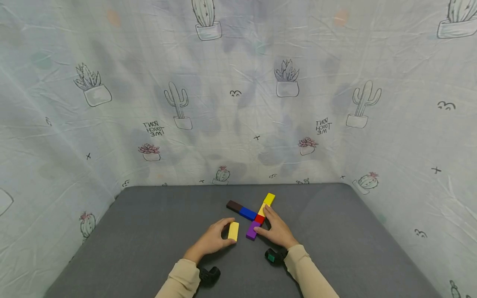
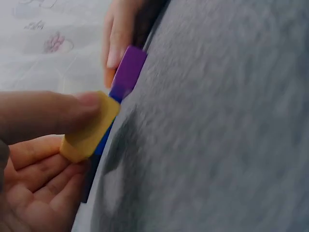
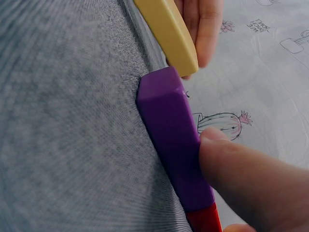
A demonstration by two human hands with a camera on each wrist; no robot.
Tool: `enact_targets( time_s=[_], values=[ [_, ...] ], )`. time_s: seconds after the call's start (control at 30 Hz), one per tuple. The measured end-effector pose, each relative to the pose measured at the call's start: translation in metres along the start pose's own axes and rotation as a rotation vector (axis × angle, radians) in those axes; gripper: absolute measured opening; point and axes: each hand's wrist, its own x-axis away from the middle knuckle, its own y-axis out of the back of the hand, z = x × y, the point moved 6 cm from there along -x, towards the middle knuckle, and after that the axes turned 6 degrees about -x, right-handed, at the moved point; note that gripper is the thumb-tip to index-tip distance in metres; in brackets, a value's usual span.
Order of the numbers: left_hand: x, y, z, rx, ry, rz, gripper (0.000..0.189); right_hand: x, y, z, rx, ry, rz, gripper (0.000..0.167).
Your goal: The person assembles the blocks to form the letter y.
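Note:
In the head view my left hand (image 1: 213, 238) pinches a pale yellow block (image 1: 233, 231) between thumb and fingers. The left wrist view shows that yellow block (image 2: 89, 130) tilted in the grip, a dark shadow on the table beside it. My right hand (image 1: 277, 229) spans a line of blocks. Its thumb touches the purple block (image 3: 169, 130), while its fingers rest by another pale yellow block (image 1: 262, 209). A red block (image 1: 259, 219) adjoins the purple one. From the red block, a blue block (image 1: 247, 213) and a dark brown block (image 1: 234, 206) run toward the far left.
A bright yellow block (image 1: 269, 198) lies at the far end of the line. All the blocks are on a dark grey table (image 1: 156, 231). Cactus-printed cloth (image 1: 238, 111) hangs behind and at both sides. Black wrist cameras (image 1: 209, 275) sit at both cuffs.

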Motion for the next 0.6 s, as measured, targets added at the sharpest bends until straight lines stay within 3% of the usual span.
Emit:
enact_targets(
  time_s=[0.23, 0.6],
  values=[
    [-0.002, -0.012, -0.012, -0.03, -0.011, 0.129, 0.066, 0.0, -0.001, -0.001, 0.012, -0.001, -0.005, 0.088],
    [-0.001, -0.017, -0.017, -0.021, 0.035, 0.198, 0.065, 0.0, -0.001, -0.001, 0.016, 0.007, -0.012, 0.087]
  ],
)
